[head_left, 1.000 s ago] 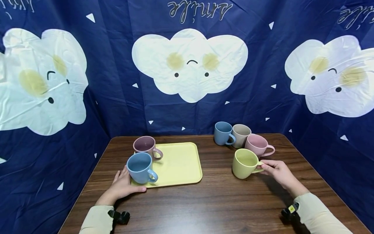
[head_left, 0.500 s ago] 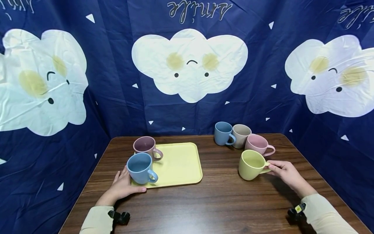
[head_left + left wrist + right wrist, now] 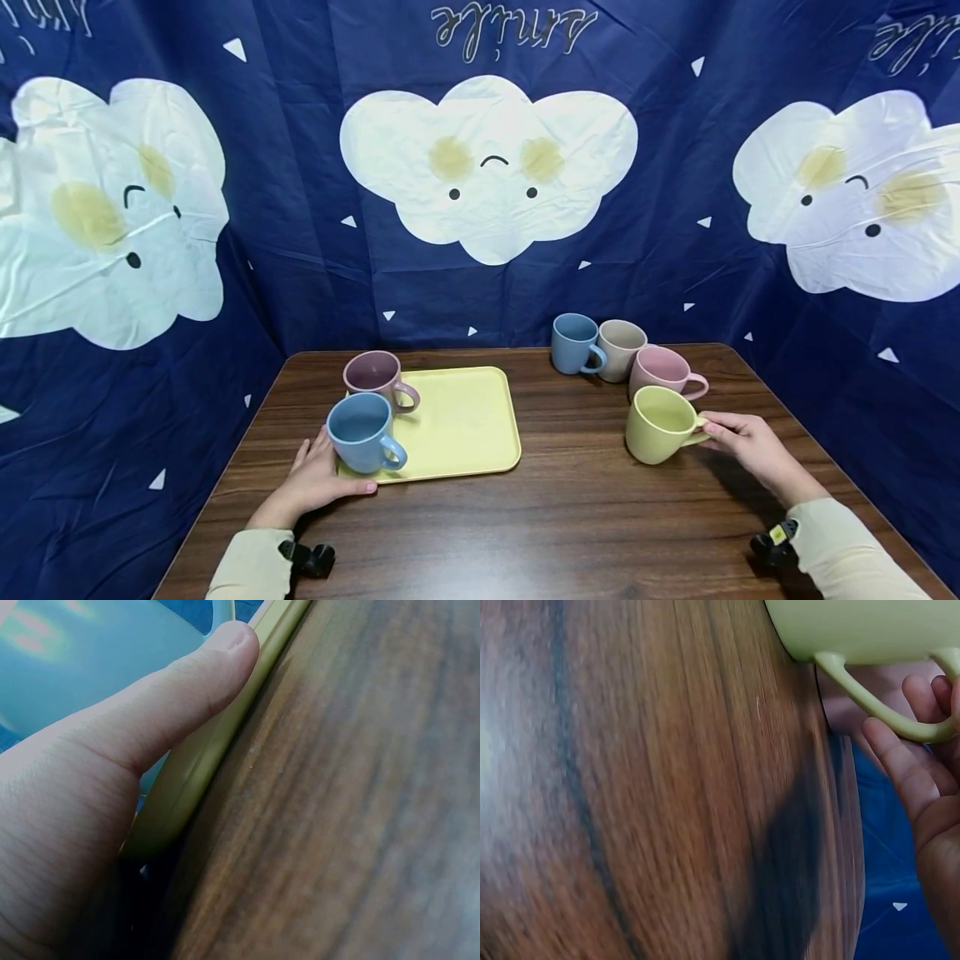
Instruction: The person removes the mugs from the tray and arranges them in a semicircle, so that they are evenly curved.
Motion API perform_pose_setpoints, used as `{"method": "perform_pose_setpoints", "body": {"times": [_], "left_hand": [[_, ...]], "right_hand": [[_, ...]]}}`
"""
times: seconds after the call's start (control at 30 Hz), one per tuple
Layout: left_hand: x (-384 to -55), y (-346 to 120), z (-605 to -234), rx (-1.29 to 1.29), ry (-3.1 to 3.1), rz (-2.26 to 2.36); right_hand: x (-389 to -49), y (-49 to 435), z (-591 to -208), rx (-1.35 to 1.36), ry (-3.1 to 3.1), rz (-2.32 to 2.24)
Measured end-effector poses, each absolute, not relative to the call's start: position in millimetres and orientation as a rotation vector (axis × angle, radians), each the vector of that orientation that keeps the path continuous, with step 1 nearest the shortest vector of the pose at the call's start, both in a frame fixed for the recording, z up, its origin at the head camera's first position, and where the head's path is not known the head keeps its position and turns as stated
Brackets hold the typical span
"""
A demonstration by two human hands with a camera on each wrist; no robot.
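Note:
My left hand lies at the near left corner of a yellow tray, its thumb straight along the front rim and its fingers at the left side. In the left wrist view the thumb overlaps the tray's rim, with a blue mug behind it. That blue mug stands at the tray's left end, in front of a purple mug. On the right, my right hand pinches the handle of an upright yellow-green mug; the right wrist view shows fingers at the handle.
Behind the yellow-green mug, a pink mug, a beige mug and another blue mug stand close together at the back right of the wooden table. A blue cloth with clouds hangs around the table.
My right hand has moved rightward with the yellow-green mug, which now overlaps the pink mug in the head view. The left hand, the tray and its two mugs have stayed put.

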State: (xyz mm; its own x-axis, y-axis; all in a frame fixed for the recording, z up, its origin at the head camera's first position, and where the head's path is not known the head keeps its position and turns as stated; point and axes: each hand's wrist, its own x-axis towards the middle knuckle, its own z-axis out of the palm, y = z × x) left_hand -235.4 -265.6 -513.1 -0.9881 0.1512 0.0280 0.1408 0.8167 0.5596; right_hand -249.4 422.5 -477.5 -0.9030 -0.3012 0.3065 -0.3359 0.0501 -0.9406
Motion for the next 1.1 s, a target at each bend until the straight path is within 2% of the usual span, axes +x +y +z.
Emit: {"method": "perform_pose_setpoints", "body": {"times": [1.1], "left_hand": [[-234.3, -264.6, -511.5, 0.251, 2.976, 0.914]], "right_hand": [[-253.8, 436.8, -479.9, 0.632, -2.238, 2.026]]}}
